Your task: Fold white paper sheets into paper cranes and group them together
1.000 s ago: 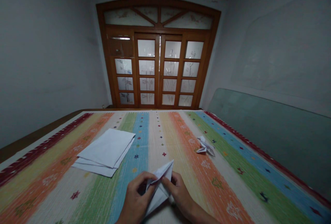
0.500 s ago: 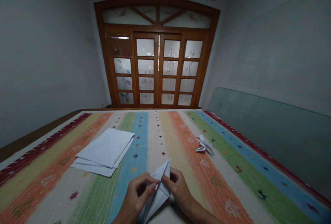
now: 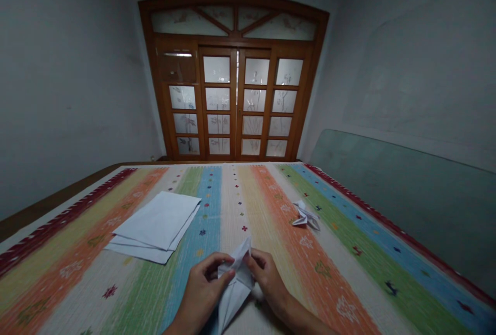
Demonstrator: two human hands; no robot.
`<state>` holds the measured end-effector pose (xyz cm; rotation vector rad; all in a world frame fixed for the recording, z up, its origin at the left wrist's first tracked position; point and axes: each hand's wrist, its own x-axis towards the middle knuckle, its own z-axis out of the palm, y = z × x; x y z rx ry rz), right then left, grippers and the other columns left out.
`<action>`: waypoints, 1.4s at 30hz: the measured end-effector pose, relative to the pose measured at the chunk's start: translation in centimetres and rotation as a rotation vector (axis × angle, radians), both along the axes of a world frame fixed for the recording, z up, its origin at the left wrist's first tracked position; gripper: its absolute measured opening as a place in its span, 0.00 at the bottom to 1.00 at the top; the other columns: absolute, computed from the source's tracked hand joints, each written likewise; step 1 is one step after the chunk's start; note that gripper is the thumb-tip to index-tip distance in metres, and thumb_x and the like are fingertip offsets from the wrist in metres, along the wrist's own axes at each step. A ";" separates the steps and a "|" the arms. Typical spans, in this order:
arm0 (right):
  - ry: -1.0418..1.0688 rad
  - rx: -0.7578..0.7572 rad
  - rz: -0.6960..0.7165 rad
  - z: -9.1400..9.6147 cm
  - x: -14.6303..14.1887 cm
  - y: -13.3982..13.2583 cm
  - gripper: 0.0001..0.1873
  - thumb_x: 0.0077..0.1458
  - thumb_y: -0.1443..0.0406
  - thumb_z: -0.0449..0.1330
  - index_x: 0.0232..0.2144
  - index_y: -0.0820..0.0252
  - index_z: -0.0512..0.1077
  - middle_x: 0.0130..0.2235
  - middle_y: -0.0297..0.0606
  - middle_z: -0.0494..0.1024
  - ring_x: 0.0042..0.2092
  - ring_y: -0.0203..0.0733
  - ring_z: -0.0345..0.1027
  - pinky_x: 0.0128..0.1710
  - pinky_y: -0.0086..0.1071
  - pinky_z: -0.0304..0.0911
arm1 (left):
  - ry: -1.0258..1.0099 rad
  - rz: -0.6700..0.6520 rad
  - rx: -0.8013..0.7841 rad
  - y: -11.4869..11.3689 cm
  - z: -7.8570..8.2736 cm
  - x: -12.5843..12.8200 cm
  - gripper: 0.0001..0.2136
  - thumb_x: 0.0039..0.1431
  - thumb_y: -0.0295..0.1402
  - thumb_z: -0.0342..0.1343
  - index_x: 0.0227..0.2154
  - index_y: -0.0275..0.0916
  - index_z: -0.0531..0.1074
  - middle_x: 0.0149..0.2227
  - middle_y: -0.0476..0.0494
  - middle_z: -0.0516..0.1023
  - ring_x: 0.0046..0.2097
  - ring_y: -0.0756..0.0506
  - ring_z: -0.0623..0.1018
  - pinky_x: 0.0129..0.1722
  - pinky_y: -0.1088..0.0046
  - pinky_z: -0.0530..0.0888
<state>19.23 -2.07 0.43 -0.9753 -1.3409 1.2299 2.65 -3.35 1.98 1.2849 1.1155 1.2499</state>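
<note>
Between my hands is a folded piece of white paper [image 3: 237,292], long and pointed, with creases and one tip directed away from me. My left hand [image 3: 205,286] pinches its left edge between thumb and fingers. On the opposite side, my right hand [image 3: 268,279] grips the upper right edge with thumb and forefinger. Part of the paper is hidden behind the fingers. Farther off to the right, a small folded paper figure [image 3: 306,216] lies on the striped cloth.
A loose stack of white paper sheets [image 3: 160,220] lies on the left of the striped tablecloth [image 3: 232,206]. Along the right side runs a pale green panel [image 3: 387,185]. Beyond the table's far edge are wooden doors with glass panes [image 3: 236,102].
The folded paper has turned and spread a little between my hands, so more of its creased face shows. Both hands keep hold; the sheets and the paper figure lie as before.
</note>
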 end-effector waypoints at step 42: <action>0.198 -0.062 0.228 -0.5 0.4 0.3 0.29 0.51 0.44 0.67 0.44 0.59 0.76 0.35 0.35 0.72 0.24 0.32 0.63 0.21 0.24 0.60 | 0.196 0.040 0.052 0.7 0.1 -0.7 0.10 0.47 0.41 0.64 0.27 0.41 0.84 0.32 0.41 0.87 0.37 0.37 0.83 0.40 0.65 0.77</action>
